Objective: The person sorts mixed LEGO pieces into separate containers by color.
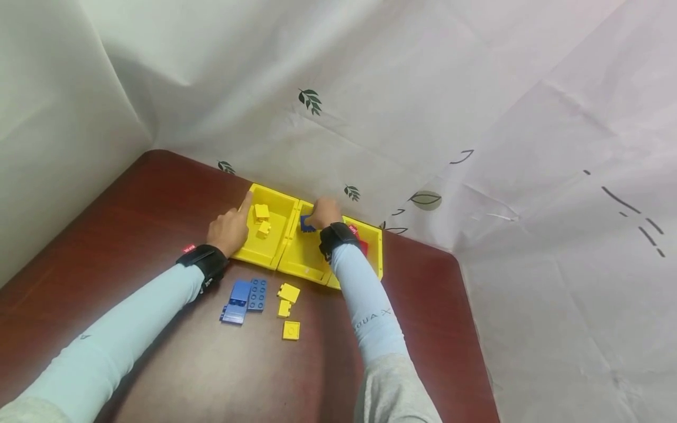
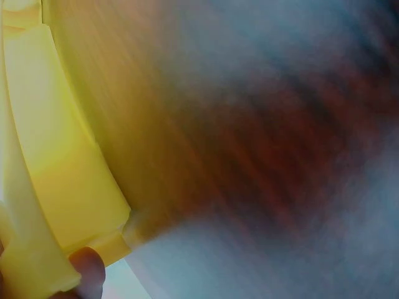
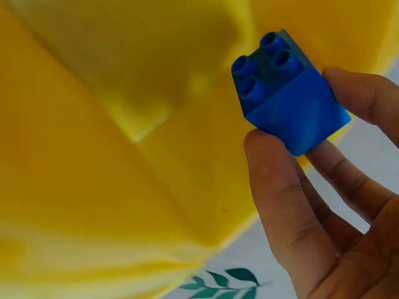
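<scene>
Three yellow bins stand joined in a row at the back of the table. My left hand [image 1: 228,232] holds the outer wall of the left bin [image 1: 257,257], its index finger laid along the rim. In the left wrist view a fingertip [image 2: 89,269] shows at that bin's corner. Over the middle bin [image 1: 304,267], my right hand [image 1: 327,212] pinches a blue brick [image 3: 299,106] between thumb and fingers, four-stud end facing into the bin. Yellow bricks [image 1: 264,230] lie in the left bin. Red bricks [image 1: 363,247] sit in the right bin [image 1: 374,239], partly hidden by the right wrist.
In front of the bins lie several blue bricks [image 1: 257,295] and, to their right, three yellow bricks [image 1: 291,330]. The brown table [image 1: 211,370] reaches back to a pale sheet [image 1: 254,129] with leaf prints, close behind the bins.
</scene>
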`<action>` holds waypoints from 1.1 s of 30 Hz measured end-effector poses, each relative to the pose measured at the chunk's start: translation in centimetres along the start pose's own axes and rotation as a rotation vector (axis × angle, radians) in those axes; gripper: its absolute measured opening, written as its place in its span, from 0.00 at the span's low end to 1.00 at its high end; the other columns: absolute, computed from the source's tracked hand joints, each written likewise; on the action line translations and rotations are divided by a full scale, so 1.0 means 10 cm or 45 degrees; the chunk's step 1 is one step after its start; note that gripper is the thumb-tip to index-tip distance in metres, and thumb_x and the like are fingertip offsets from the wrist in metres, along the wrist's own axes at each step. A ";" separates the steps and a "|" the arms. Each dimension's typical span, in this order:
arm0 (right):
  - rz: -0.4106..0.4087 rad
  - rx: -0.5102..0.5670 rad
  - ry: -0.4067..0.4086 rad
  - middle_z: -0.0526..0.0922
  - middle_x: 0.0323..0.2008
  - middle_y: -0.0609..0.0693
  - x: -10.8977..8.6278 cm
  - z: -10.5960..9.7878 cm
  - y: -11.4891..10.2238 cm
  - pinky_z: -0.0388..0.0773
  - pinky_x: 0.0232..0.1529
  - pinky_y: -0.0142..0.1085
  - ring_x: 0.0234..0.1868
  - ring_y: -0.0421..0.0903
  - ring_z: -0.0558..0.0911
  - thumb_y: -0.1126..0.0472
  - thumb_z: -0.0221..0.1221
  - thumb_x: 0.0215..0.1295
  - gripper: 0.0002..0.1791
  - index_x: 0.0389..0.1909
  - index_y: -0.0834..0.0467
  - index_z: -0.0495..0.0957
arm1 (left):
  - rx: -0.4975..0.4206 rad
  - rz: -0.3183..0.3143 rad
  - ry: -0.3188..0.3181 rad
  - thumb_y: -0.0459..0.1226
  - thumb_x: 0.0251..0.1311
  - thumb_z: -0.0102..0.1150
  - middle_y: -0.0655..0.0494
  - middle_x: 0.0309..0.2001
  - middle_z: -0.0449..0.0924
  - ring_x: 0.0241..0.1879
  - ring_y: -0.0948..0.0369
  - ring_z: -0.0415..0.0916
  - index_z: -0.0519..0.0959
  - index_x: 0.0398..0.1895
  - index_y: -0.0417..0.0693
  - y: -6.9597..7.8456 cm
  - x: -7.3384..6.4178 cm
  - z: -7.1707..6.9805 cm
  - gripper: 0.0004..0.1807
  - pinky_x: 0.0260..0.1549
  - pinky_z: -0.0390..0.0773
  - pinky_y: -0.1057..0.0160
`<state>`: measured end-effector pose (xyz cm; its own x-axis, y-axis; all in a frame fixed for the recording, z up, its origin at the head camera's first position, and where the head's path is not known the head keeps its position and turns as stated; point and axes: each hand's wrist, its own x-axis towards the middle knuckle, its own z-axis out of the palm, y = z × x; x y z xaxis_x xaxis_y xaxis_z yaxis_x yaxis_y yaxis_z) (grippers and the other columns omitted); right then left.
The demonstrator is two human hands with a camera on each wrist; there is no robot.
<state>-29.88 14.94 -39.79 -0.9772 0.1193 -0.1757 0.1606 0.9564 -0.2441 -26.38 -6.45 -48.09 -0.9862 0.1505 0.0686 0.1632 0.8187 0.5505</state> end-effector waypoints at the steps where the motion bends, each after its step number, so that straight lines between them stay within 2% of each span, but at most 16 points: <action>1: 0.006 -0.020 -0.007 0.84 0.34 0.53 0.00 0.04 -0.01 0.79 0.38 0.36 0.32 0.48 0.79 0.58 0.71 0.54 0.13 0.37 0.62 0.84 | 0.001 -0.002 0.002 0.33 0.68 0.50 0.41 0.34 0.71 0.24 0.50 0.70 0.35 0.80 0.61 -0.01 0.00 0.00 0.45 0.35 0.79 0.50; 5: -0.019 -0.217 -0.072 0.82 0.36 0.54 -0.02 0.17 -0.05 0.77 0.35 0.36 0.31 0.49 0.78 0.58 0.70 0.55 0.13 0.38 0.62 0.84 | -0.001 -0.003 0.000 0.33 0.68 0.50 0.42 0.34 0.71 0.24 0.50 0.70 0.35 0.80 0.61 -0.04 0.00 0.01 0.46 0.34 0.78 0.51; 8: -0.038 -0.283 -0.117 0.83 0.35 0.54 -0.04 0.24 -0.10 0.76 0.33 0.37 0.30 0.50 0.79 0.61 0.69 0.55 0.10 0.35 0.60 0.83 | -0.013 -0.002 -0.010 0.33 0.68 0.49 0.42 0.34 0.70 0.24 0.50 0.69 0.34 0.79 0.62 -0.05 0.00 0.01 0.46 0.32 0.76 0.53; 11: -0.070 -0.318 -0.113 0.83 0.33 0.53 -0.03 0.30 -0.14 0.76 0.35 0.36 0.31 0.49 0.80 0.63 0.66 0.57 0.06 0.34 0.60 0.82 | -0.025 0.006 -0.006 0.33 0.69 0.48 0.43 0.33 0.70 0.23 0.50 0.69 0.34 0.79 0.62 -0.05 -0.01 0.01 0.45 0.31 0.75 0.54; 16: -0.142 -0.481 -0.047 0.83 0.35 0.53 0.03 0.37 -0.14 0.78 0.38 0.36 0.33 0.48 0.80 0.62 0.66 0.56 0.07 0.35 0.59 0.82 | -0.024 0.025 0.009 0.33 0.69 0.48 0.43 0.32 0.69 0.23 0.51 0.69 0.35 0.80 0.61 -0.04 0.00 0.01 0.44 0.31 0.75 0.54; 25: -0.083 -0.354 -0.069 0.83 0.30 0.51 -0.02 0.33 -0.15 0.76 0.33 0.34 0.29 0.48 0.81 0.62 0.65 0.59 0.04 0.32 0.58 0.81 | -0.015 0.045 0.016 0.33 0.70 0.46 0.43 0.31 0.70 0.22 0.51 0.69 0.36 0.80 0.59 -0.03 0.00 -0.03 0.43 0.30 0.75 0.55; 30: -0.103 -0.401 -0.104 0.82 0.31 0.52 -0.02 0.33 -0.14 0.75 0.31 0.34 0.28 0.48 0.80 0.62 0.67 0.55 0.06 0.32 0.58 0.82 | -0.023 0.036 0.011 0.33 0.69 0.48 0.43 0.32 0.70 0.21 0.52 0.68 0.35 0.80 0.61 -0.06 -0.01 0.01 0.44 0.28 0.74 0.56; 33: -0.128 -0.372 -0.117 0.80 0.28 0.52 -0.05 0.22 -0.15 0.74 0.28 0.34 0.26 0.48 0.78 0.62 0.69 0.54 0.07 0.31 0.59 0.82 | -0.018 0.044 0.023 0.33 0.69 0.49 0.43 0.31 0.70 0.21 0.51 0.68 0.35 0.80 0.60 -0.06 0.00 0.01 0.45 0.28 0.74 0.56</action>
<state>-29.34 12.85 -41.44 -0.9674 0.0081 -0.2530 0.0039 0.9998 0.0171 -26.46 -6.91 -48.46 -0.9804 0.1685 0.1024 0.1968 0.8054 0.5591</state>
